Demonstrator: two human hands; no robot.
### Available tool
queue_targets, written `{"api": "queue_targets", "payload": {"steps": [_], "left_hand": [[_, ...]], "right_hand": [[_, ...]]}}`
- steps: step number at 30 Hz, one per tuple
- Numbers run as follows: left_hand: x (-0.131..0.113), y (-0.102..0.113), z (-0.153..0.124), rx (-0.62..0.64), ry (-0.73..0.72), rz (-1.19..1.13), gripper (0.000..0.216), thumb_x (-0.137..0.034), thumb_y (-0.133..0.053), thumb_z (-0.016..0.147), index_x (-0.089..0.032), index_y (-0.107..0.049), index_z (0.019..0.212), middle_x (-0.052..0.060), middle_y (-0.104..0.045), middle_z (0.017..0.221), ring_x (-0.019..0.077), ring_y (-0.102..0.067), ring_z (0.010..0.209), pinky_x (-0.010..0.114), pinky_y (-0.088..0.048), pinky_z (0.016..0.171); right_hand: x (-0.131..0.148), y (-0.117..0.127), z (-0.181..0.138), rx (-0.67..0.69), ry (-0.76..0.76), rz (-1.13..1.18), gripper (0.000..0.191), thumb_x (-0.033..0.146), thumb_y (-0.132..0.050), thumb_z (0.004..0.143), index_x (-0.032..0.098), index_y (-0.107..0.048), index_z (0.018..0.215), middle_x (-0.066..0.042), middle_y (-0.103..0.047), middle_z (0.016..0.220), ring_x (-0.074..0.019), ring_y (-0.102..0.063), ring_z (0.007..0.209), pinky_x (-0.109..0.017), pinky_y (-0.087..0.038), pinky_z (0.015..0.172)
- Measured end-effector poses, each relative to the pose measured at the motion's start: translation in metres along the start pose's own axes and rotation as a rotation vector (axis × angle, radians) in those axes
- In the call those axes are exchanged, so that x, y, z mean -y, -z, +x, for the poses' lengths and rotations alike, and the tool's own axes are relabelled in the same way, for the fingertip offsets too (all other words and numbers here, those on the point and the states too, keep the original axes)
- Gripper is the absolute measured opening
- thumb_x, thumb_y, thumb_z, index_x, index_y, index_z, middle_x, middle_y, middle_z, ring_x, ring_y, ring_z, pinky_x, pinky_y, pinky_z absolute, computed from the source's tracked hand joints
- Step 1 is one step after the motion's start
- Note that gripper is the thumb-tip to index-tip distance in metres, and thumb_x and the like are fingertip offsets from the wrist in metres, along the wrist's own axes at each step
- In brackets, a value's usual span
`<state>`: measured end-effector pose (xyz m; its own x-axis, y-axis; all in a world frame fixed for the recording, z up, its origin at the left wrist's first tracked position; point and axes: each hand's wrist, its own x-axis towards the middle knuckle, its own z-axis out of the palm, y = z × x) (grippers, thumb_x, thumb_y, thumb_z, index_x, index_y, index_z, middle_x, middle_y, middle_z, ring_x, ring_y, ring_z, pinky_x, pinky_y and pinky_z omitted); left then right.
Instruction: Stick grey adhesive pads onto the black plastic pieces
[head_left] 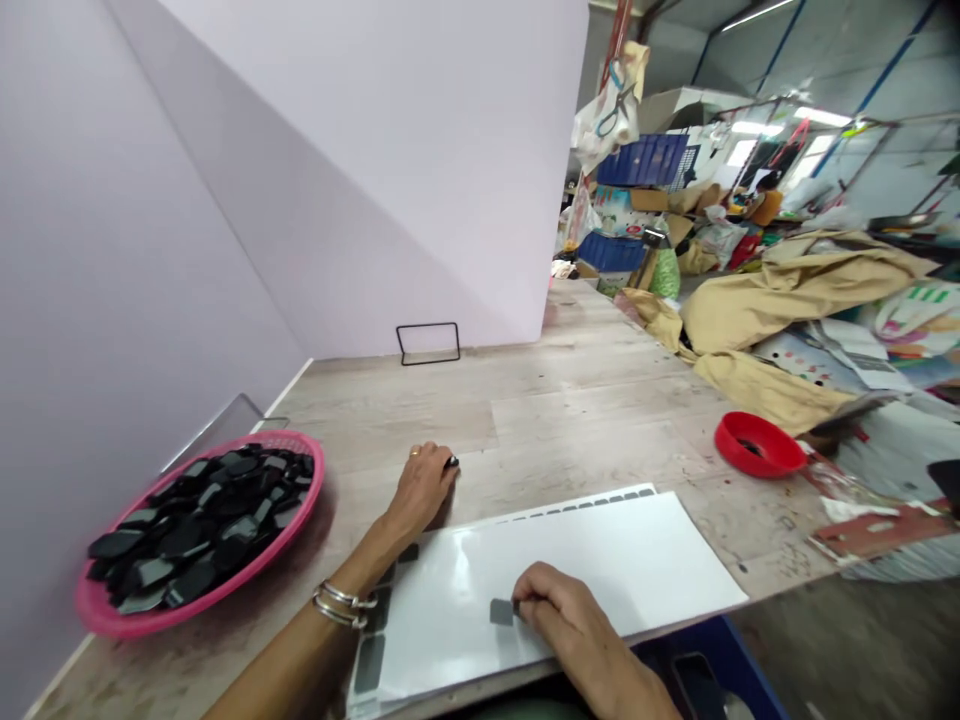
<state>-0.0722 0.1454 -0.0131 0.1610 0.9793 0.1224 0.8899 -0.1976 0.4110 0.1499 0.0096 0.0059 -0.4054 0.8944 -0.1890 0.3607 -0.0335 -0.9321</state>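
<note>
My right hand [574, 630] pinches a small dark grey rounded-square sticker [502, 612] by its edge, just over a white sheet [585, 565]. That sheet lies on others at the table's front edge, and rows of similar grey squares [370, 662] show along the left and far borders. Beyond the sheets, my left hand [427, 485] rests close to the tabletop with its fingers curled round a small black piece [451, 462]. Only the end of that piece shows, so its full shape is hidden. Two metal bangles [341, 605] circle the left wrist.
A pink basket [319, 480] heaped with black flat-faced pieces [187, 535] stands left. A red round dish [757, 458] sits at the right. A black wire frame [428, 344] stands by the pale partition [360, 150]. Below the front edge is a blue bin [739, 665]. One person [766, 205] is far back.
</note>
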Motion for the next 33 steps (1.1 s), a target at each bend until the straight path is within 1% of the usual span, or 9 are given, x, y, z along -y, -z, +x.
{"api": "queue_targets", "payload": {"steps": [4,7,10,14,18,22,25,29,33], "left_hand": [[-0.013,0.017,-0.024,0.044,-0.019,-0.129,0.019,-0.024,-0.041,0.086,-0.019,-0.059,0.085,0.0,-0.057,0.072,0.0162,-0.052,0.071,0.027,-0.04,0.07],[-0.031,0.032,-0.06,0.086,0.009,-0.409,0.021,-0.026,-0.042,0.086,-0.02,-0.061,0.092,-0.002,-0.058,0.073,0.0132,-0.051,0.067,0.023,-0.039,0.064],[-0.05,0.033,-0.099,0.15,0.078,-0.631,0.021,-0.021,-0.047,0.081,-0.02,-0.065,0.091,-0.002,-0.06,0.075,0.0127,-0.052,0.07,0.022,-0.038,0.065],[-0.061,0.015,-0.134,0.221,0.242,-0.956,0.02,-0.019,-0.053,0.076,-0.019,-0.068,0.09,-0.001,-0.063,0.074,0.0129,-0.055,0.069,0.023,-0.041,0.065],[-0.059,0.004,-0.144,0.266,0.446,-1.345,0.032,-0.014,-0.07,0.059,-0.015,-0.066,0.091,0.001,-0.065,0.078,0.013,-0.058,0.071,0.025,-0.044,0.069],[-0.055,0.009,-0.146,0.381,0.517,-1.464,0.055,-0.016,-0.073,0.059,-0.016,-0.059,0.112,0.001,-0.065,0.079,0.0122,-0.061,0.065,0.027,-0.045,0.067],[-0.054,0.009,-0.147,0.442,0.509,-1.482,0.058,-0.019,-0.074,0.062,-0.015,-0.055,0.117,0.0,-0.064,0.073,0.0106,-0.06,0.059,0.025,-0.045,0.061],[-0.057,0.007,-0.145,0.406,0.484,-1.449,0.042,-0.02,-0.076,0.063,-0.014,-0.056,0.1,0.0,-0.065,0.075,0.0077,-0.057,0.051,0.021,-0.044,0.051],[-0.062,0.008,-0.144,0.369,0.514,-1.494,0.046,-0.016,-0.079,0.057,-0.019,-0.045,0.088,0.0,-0.067,0.079,0.0138,-0.064,0.055,0.019,-0.043,0.044]], "right_hand": [[-0.008,0.014,-0.001,-0.089,0.03,0.079,0.016,0.028,-0.045,0.086,0.02,-0.059,0.085,0.001,-0.055,0.078,-0.0159,-0.051,0.076,-0.026,-0.038,0.068],[-0.006,0.016,0.0,-0.121,0.02,0.204,0.026,0.032,-0.047,0.084,0.019,-0.06,0.102,0.001,-0.052,0.078,-0.0146,-0.049,0.07,-0.026,-0.038,0.066],[0.001,0.008,0.0,-0.013,-0.014,0.375,0.04,0.032,-0.048,0.084,0.02,-0.053,0.121,0.002,-0.047,0.077,-0.0108,-0.041,0.059,-0.025,-0.035,0.057],[0.006,-0.013,0.001,0.165,-0.006,0.44,0.039,0.025,-0.049,0.081,0.02,-0.056,0.119,0.002,-0.048,0.077,-0.0098,-0.04,0.06,-0.024,-0.034,0.057],[0.007,-0.021,0.0,0.223,-0.013,0.431,0.038,0.019,-0.05,0.077,0.021,-0.059,0.114,0.003,-0.048,0.074,-0.0102,-0.042,0.061,-0.024,-0.036,0.059],[0.01,-0.015,-0.003,0.314,-0.048,0.427,0.041,0.017,-0.047,0.078,0.022,-0.058,0.117,0.003,-0.047,0.072,-0.0101,-0.041,0.06,-0.024,-0.035,0.058],[0.01,-0.011,-0.005,0.33,-0.017,0.347,0.038,0.017,-0.048,0.078,0.023,-0.061,0.113,0.003,-0.048,0.072,-0.011,-0.042,0.063,-0.025,-0.035,0.061],[0.007,-0.01,-0.007,0.174,0.047,0.224,0.03,0.021,-0.05,0.083,0.022,-0.063,0.11,0.001,-0.054,0.078,-0.0135,-0.048,0.07,-0.026,-0.039,0.066],[0.006,-0.01,-0.01,-0.029,0.139,0.072,0.025,0.023,-0.047,0.088,0.021,-0.061,0.109,-0.001,-0.056,0.086,-0.0151,-0.053,0.08,-0.027,-0.041,0.072]]}}
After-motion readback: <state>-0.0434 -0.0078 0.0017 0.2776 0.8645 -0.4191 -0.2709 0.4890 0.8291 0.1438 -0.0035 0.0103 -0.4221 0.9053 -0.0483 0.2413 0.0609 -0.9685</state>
